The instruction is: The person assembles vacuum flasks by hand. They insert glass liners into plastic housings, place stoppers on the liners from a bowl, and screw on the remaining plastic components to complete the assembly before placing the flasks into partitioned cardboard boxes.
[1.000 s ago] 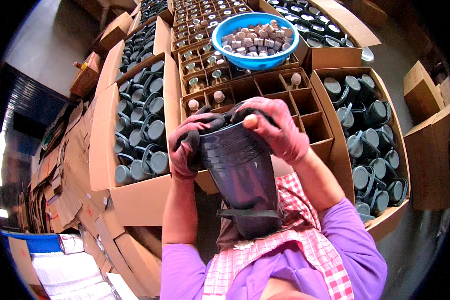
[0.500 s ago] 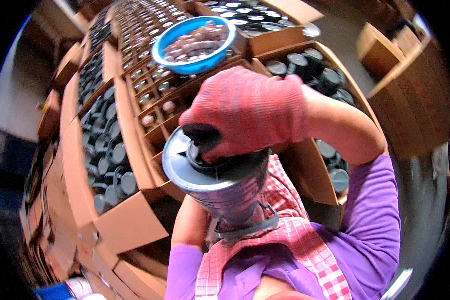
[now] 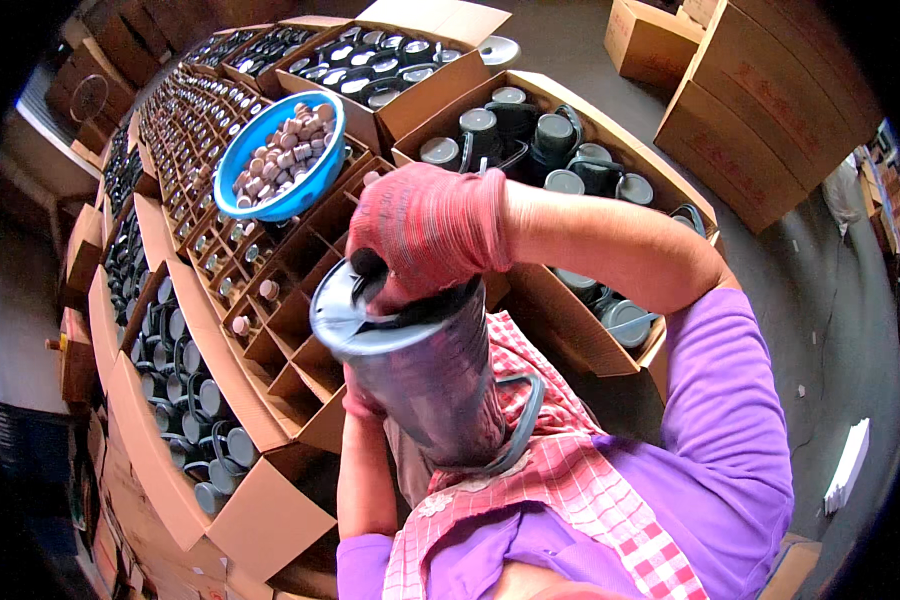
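Note:
A dark grey thermos flask (image 3: 425, 395) is held tilted in front of my chest, its broad round end up and a grey handle (image 3: 525, 420) near its lower end. My right hand (image 3: 420, 230), in a red knit glove with black fingertips, bends over that broad end. Its fingers are closed into the opening at the rim; what they grip inside is hidden. My left hand (image 3: 358, 402), also gloved in red, is against the flask's far left side. Only a small part of it shows, and the flask hides its fingers.
Divided cartons (image 3: 288, 325) with small bottle-like necks stand ahead. On them sits a blue basin (image 3: 335, 165) of brownish stoppers. Open boxes of dark flasks flank them at left (image 3: 185, 400) and right (image 3: 480, 125). Folded cardboard (image 3: 770, 110) stands at far right.
My view has turned, so the boxes and basin sit further left. The flask stands more upright, and my right hand stays on its broad end with the wrist turned slightly.

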